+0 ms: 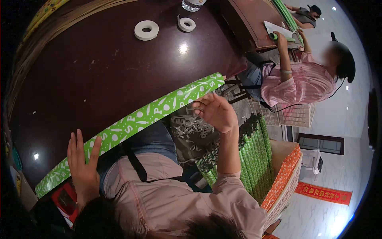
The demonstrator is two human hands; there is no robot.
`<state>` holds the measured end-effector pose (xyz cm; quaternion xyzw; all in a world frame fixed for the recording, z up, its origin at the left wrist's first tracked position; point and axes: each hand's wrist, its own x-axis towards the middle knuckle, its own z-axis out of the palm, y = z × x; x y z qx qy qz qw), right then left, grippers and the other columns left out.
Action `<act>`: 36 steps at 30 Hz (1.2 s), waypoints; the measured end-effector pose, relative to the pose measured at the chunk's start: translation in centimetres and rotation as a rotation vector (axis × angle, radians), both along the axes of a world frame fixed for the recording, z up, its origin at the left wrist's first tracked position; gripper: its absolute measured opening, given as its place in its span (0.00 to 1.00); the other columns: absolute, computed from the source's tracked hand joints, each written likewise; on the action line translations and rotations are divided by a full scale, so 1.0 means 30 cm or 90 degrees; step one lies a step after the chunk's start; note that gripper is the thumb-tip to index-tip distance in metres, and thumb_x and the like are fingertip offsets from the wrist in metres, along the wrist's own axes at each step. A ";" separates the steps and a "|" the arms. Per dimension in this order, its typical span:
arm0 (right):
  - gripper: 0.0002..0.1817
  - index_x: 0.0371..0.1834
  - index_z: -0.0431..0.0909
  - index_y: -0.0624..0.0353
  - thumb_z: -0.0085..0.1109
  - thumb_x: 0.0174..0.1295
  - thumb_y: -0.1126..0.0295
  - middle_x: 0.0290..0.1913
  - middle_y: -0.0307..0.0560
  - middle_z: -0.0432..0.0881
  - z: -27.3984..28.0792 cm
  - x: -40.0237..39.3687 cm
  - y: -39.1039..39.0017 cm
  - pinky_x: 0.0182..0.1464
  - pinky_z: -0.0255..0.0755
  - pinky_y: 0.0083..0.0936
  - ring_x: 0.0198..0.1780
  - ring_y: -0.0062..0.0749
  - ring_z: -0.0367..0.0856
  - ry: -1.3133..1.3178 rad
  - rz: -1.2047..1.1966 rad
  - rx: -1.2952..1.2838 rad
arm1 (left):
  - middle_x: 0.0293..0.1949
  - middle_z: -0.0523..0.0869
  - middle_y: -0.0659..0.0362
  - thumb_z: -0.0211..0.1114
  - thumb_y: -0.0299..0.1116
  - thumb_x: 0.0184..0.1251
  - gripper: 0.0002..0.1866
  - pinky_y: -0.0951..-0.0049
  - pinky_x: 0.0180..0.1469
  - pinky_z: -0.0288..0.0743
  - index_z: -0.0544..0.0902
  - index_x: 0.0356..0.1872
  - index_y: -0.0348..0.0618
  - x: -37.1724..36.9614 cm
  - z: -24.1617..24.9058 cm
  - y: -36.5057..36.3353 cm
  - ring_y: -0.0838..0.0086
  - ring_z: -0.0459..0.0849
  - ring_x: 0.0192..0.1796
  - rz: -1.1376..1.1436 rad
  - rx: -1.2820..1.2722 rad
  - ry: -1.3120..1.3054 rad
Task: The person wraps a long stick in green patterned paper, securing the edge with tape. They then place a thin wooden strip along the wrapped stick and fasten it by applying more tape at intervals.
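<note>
A long green roll (147,114) with white letters and vegetable shapes lies along the near edge of the dark table. A small pale tip shows at its right end. My left hand (84,161) rests on the roll's left part, fingers stretched out and spread. Below the roll's right part is my right hand (218,113), palm turned up, its fingers loosely bent and apart close to the roll's lower edge. Nothing shows in its palm.
Two rolls of white tape (139,33) (192,28) and a clear bottle (193,4) are on the table (99,79). Green rolls fill a crate (288,181) at right. A co-worker (298,81) handles a green roll at another table (254,24). Pale strip scraps (191,127) lie below.
</note>
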<state>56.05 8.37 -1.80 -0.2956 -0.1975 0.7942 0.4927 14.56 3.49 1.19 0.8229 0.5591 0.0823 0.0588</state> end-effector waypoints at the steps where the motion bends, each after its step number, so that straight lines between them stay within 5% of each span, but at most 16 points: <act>1: 0.24 0.56 0.77 0.67 0.45 0.73 0.57 0.58 0.55 0.80 0.003 -0.005 -0.002 0.60 0.68 0.36 0.59 0.40 0.77 -0.002 0.000 0.000 | 0.74 0.62 0.43 0.50 0.08 0.56 0.37 0.41 0.72 0.58 0.76 0.67 0.54 -0.006 0.001 0.001 0.44 0.59 0.76 0.000 0.000 -0.002; 7: 0.28 0.61 0.75 0.66 0.43 0.74 0.52 0.60 0.53 0.79 0.039 -0.026 -0.049 0.62 0.67 0.34 0.59 0.39 0.76 0.068 -0.020 -0.038 | 0.74 0.61 0.42 0.50 0.09 0.61 0.35 0.39 0.71 0.59 0.75 0.67 0.55 -0.003 -0.005 -0.002 0.43 0.59 0.75 -0.013 0.002 -0.008; 10: 0.30 0.63 0.74 0.66 0.41 0.74 0.50 0.61 0.54 0.78 0.081 -0.062 -0.071 0.62 0.67 0.33 0.59 0.39 0.76 -0.032 -0.083 -0.077 | 0.74 0.61 0.42 0.50 0.09 0.62 0.35 0.39 0.71 0.59 0.75 0.68 0.55 0.001 0.002 -0.002 0.43 0.59 0.75 -0.015 -0.009 0.009; 13: 0.28 0.61 0.75 0.65 0.41 0.75 0.51 0.58 0.51 0.80 0.097 -0.076 -0.067 0.58 0.70 0.31 0.55 0.36 0.78 -0.198 -0.128 -0.072 | 0.74 0.61 0.43 0.51 0.10 0.63 0.34 0.38 0.71 0.59 0.75 0.67 0.56 0.005 0.001 -0.005 0.43 0.59 0.75 -0.009 -0.003 0.017; 15: 0.24 0.57 0.78 0.66 0.45 0.75 0.54 0.52 0.47 0.83 0.058 -0.027 -0.051 0.52 0.71 0.28 0.48 0.31 0.79 -0.424 -0.290 -0.071 | 0.74 0.61 0.44 0.52 0.11 0.64 0.33 0.38 0.71 0.59 0.75 0.67 0.57 0.007 0.000 -0.007 0.44 0.58 0.76 -0.002 0.003 0.021; 17: 0.17 0.52 0.81 0.65 0.53 0.73 0.62 0.47 0.42 0.84 0.040 0.007 -0.037 0.47 0.71 0.25 0.43 0.25 0.78 -0.393 -0.368 -0.079 | 0.75 0.60 0.44 0.52 0.08 0.60 0.37 0.37 0.72 0.56 0.73 0.69 0.56 -0.005 -0.025 -0.010 0.44 0.57 0.76 -0.010 0.012 0.016; 20: 0.08 0.45 0.84 0.63 0.63 0.65 0.74 0.44 0.39 0.83 0.041 0.023 -0.011 0.49 0.71 0.18 0.44 0.19 0.78 -0.720 -0.586 0.099 | 0.75 0.60 0.44 0.52 0.09 0.61 0.35 0.38 0.72 0.56 0.73 0.68 0.56 0.001 -0.013 -0.005 0.44 0.57 0.76 -0.010 0.020 0.024; 25: 0.07 0.40 0.86 0.62 0.65 0.60 0.82 0.43 0.41 0.83 0.083 0.055 0.041 0.49 0.73 0.20 0.45 0.22 0.79 -0.842 -0.584 0.358 | 0.74 0.62 0.44 0.54 0.15 0.67 0.29 0.38 0.71 0.58 0.76 0.66 0.57 -0.011 0.006 0.010 0.43 0.58 0.76 -0.004 0.007 0.033; 27: 0.09 0.42 0.85 0.63 0.62 0.61 0.84 0.48 0.41 0.82 0.088 0.114 0.048 0.47 0.74 0.19 0.48 0.24 0.79 -1.089 -0.445 0.521 | 0.74 0.62 0.44 0.54 0.15 0.68 0.28 0.38 0.71 0.59 0.76 0.66 0.56 0.007 -0.002 -0.001 0.43 0.58 0.76 -0.009 0.005 0.035; 36: 0.15 0.40 0.87 0.57 0.68 0.50 0.85 0.42 0.41 0.85 0.151 0.150 0.104 0.47 0.75 0.28 0.45 0.36 0.80 -1.209 -0.293 0.672 | 0.74 0.63 0.44 0.53 0.17 0.69 0.27 0.38 0.71 0.59 0.77 0.65 0.57 0.013 -0.007 -0.002 0.44 0.59 0.76 -0.006 0.027 0.026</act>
